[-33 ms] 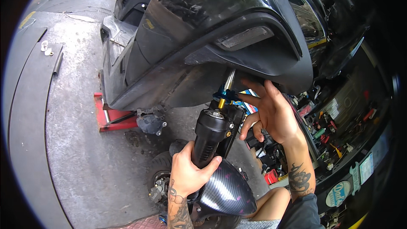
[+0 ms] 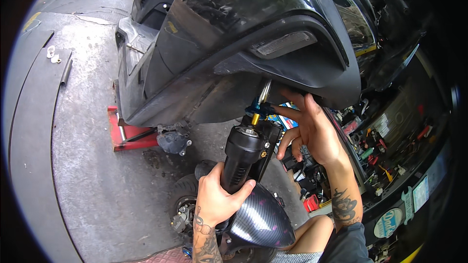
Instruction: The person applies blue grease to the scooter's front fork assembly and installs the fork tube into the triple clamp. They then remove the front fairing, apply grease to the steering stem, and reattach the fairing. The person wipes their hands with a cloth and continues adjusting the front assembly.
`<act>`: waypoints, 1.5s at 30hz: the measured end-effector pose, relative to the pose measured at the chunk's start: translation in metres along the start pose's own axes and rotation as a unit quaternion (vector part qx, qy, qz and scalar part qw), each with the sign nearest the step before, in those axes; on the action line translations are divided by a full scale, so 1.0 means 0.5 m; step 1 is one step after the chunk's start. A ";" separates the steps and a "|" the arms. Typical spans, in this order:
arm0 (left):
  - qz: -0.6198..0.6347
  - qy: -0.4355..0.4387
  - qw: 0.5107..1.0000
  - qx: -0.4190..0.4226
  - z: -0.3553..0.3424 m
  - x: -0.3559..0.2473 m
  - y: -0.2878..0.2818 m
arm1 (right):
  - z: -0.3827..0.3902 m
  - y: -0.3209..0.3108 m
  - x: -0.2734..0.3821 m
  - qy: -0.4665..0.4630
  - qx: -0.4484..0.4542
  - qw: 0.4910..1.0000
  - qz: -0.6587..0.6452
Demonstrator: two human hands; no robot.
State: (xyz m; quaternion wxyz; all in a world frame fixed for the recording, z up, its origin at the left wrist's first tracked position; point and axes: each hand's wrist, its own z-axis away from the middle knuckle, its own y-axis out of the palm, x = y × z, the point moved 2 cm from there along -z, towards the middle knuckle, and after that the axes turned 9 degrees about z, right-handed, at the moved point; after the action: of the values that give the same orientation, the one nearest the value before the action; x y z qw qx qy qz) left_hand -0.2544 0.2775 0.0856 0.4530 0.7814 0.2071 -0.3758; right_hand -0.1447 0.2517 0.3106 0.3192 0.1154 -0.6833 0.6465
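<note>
A black scooter body (image 2: 234,34) stands raised over the concrete floor. Under its nose a black fork leg (image 2: 242,158) rises to a gold rod with a blue fitting (image 2: 257,110) at the top. My left hand (image 2: 217,199) is wrapped around the lower part of the fork leg. My right hand (image 2: 314,131) is held up beside the top of the fork, fingers spread, with the index fingertip touching the blue fitting. A carbon-pattern front fender (image 2: 263,221) sits just below my left hand, over the front wheel (image 2: 185,197).
A red lift stand (image 2: 127,134) props the scooter from below, and a loose brake caliper (image 2: 173,142) hangs beside it. A metal pipe (image 2: 66,70) and small white parts (image 2: 51,53) lie on the floor at left. Scattered tools (image 2: 375,153) fill the right side.
</note>
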 end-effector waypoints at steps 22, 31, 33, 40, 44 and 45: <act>0.006 0.008 1.000 0.001 -0.002 0.004 0.001 | -0.014 -0.036 -0.133 -0.247 -0.064 0.939 0.233; 0.029 -0.038 0.999 0.000 0.002 0.022 0.005 | -0.036 -0.030 -0.139 -0.270 -0.038 0.925 0.265; 0.029 -0.038 0.999 -0.002 0.002 0.027 0.005 | -0.035 -0.039 -0.143 -0.255 -0.060 0.928 0.265; 0.036 -0.035 0.999 -0.002 0.002 0.031 0.006 | -0.026 -0.031 -0.157 -0.263 -0.088 0.928 0.250; 0.026 -0.061 0.998 0.000 0.004 0.030 0.004 | -0.022 -0.018 -0.147 -0.208 -0.125 0.944 0.225; 0.029 -0.038 0.999 -0.001 0.003 0.028 0.004 | -0.020 -0.014 -0.143 -0.192 -0.142 0.946 0.217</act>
State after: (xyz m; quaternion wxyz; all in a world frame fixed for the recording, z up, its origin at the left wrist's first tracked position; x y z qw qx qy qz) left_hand -0.2449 0.2752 0.0755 0.4721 0.7719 0.1671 -0.3915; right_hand -0.0829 0.2420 0.2742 0.0471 0.0394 -0.8248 0.5621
